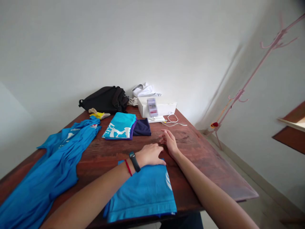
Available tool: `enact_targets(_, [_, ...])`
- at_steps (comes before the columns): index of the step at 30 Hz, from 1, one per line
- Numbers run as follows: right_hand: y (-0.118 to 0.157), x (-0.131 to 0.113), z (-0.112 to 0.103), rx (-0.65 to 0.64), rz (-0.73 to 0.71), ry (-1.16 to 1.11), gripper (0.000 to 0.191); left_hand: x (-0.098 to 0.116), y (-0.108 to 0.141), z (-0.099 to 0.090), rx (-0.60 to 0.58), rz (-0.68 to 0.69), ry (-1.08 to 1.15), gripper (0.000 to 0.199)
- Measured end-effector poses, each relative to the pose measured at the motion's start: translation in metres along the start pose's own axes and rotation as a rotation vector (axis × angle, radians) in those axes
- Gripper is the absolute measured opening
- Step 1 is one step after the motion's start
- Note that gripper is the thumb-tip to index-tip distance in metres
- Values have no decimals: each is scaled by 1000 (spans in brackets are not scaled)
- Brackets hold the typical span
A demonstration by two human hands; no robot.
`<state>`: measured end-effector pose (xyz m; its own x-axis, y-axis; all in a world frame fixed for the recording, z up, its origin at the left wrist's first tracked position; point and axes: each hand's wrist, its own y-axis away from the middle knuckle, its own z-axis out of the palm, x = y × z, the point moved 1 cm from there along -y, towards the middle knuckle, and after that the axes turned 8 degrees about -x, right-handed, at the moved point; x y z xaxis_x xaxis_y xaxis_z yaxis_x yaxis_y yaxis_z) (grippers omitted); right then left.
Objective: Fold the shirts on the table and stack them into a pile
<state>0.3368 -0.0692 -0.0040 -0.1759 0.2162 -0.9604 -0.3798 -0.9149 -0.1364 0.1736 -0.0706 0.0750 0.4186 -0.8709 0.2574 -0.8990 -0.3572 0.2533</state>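
The left hand (151,155) rests at the twelve o'clock edge of the folded blue cloth (145,190). Its thumb is apart from its bent fingers, so it looks open and loose. The folded blue cloth lies flat on the brown table (188,152), close to the person, with white marks at its two o'clock corner. The right hand (168,141) is at one o'clock from the cloth. It is open too, with softly bent fingers and nothing in it, and I can't tell if it touches the table. The left wrist has a black band (134,161) and a red string (128,167).

Now count from the middle of the folded blue cloth. A long, messy blue cloth (57,162) is at ten o'clock. A neat pile (120,125), bright blue on top and purple under, is at eleven, just beside a dark blue cloth (142,127) at twelve. Farther back at eleven are a yellow and white thing (98,114) and a black bag (105,99). A white box (164,108) is near twelve, and a white wire (175,120) is at one. A pink stand (252,76) leans at two.
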Motion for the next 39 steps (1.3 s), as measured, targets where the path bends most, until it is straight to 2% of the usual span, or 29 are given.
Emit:
enact_targets(3, [3, 1, -2, -41, 18, 36, 52, -7, -12, -6, -132, 19, 125, 58])
enact_targets(5, [5, 0, -1, -59, 19, 75, 51, -9, -17, -6, -180, 4, 177, 56])
enact_targets(11, [8, -3, 3, -118, 47, 191, 47, -11, -24, 2, -161, -9, 225, 48])
enact_targets(23, [11, -4, -1, -130, 84, 258, 43, -8, -15, 2, -157, 71, 264, 42])
enact_targets(27, [13, -5, -2, -137, 80, 287, 45, -8, -17, 8, -121, 106, 259, 24])
enact_targets(29, [15, -5, -3, -139, 95, 282, 44, -10, -20, 7, -141, 173, 265, 24])
enact_targets(32, [18, -9, -1, -152, 131, 244, 42, -21, -26, -3, -235, 298, 300, 28])
enact_targets(34, [23, -16, 3, -213, 183, 188, 45, -33, -28, -14, -272, 368, 346, 31])
enact_targets(36, [28, -25, 7, -322, 281, 146, 58, -47, -28, -24, -247, 416, 409, 32])
enact_targets(39, [39, -33, 8, -470, 449, 166, 80, -68, -29, -32, -99, 402, 517, 34])
